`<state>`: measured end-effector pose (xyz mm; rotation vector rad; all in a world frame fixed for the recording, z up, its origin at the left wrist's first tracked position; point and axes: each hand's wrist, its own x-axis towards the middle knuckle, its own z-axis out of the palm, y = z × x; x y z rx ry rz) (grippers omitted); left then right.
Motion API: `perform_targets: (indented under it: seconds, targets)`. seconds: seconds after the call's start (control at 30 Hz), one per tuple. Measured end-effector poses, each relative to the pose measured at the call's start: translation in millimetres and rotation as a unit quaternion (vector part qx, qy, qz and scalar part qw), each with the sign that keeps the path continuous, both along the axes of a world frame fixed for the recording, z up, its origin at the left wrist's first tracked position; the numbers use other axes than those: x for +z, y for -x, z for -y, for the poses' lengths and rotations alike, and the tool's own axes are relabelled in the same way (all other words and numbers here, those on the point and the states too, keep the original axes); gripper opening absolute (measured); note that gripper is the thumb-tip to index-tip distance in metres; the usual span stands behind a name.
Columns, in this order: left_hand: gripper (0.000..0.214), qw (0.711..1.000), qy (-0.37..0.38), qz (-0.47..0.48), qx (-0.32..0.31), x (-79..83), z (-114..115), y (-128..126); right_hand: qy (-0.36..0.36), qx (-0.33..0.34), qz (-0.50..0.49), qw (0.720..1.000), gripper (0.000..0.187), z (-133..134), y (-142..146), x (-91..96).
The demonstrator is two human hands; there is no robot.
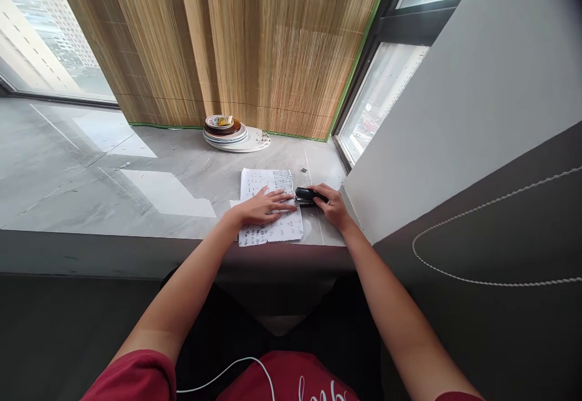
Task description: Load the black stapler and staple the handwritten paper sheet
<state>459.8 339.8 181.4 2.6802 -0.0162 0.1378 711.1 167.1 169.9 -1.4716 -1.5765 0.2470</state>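
Observation:
A sheaf of printed paper sheets (268,184) lies on a grey marble sill (136,189). My left hand (261,207) rests flat on the sheets with its fingers stretched out, pressing them down. My right hand (334,204) is closed around a black stapler (308,195), which sits at the right edge of the sheets with its nose toward the paper.
A stack of plates and bowls (230,132) stands at the back of the sill against a bamboo blind (254,43). A white wall panel (454,116) rises close on the right. Windows flank the blind. A few small staples (304,171) lie beyond the sheets.

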Motion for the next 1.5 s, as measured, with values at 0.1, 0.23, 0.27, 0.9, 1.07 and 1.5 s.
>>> perform_targets:
  seconds: [0.1, 0.23, 0.27, 0.9, 1.07, 1.5]
  targets:
    - [0.052, 0.999, -0.024, -0.036, -0.020, 0.6, -0.2, -1.8, -0.005, 0.040, 0.040, 0.998, 0.042, -0.2, 3.5, 0.9]
    - [0.052, 0.998, -0.044, -0.038, -0.033, 1.3, 0.2, -3.2, 0.007, 0.065, 0.152, 0.986, 0.055, -2.2, 9.5, -0.6]
    - [0.052, 0.998, -0.049, -0.031, -0.032, 1.3, 0.2, -3.4, 0.006, 0.062, 0.176, 0.982, 0.057, -2.5, 10.8, -1.3]
    - [0.050, 0.999, -0.032, -0.012, -0.037, -5.6, -0.1, -3.9, 0.009, -0.021, 0.280, 0.960, 0.059, -8.1, 34.0, -2.9]
    - [0.050, 0.999, -0.026, -0.008, -0.035, -5.5, 1.2, -3.1, 0.008, -0.024, 0.285, 0.958, 0.059, -7.3, 32.0, -3.8]
    - [0.050, 0.999, -0.016, -0.010, -0.039, -6.1, 1.8, -3.8, 0.022, -0.033, 0.299, 0.954, 0.056, -7.1, 33.0, -2.6]
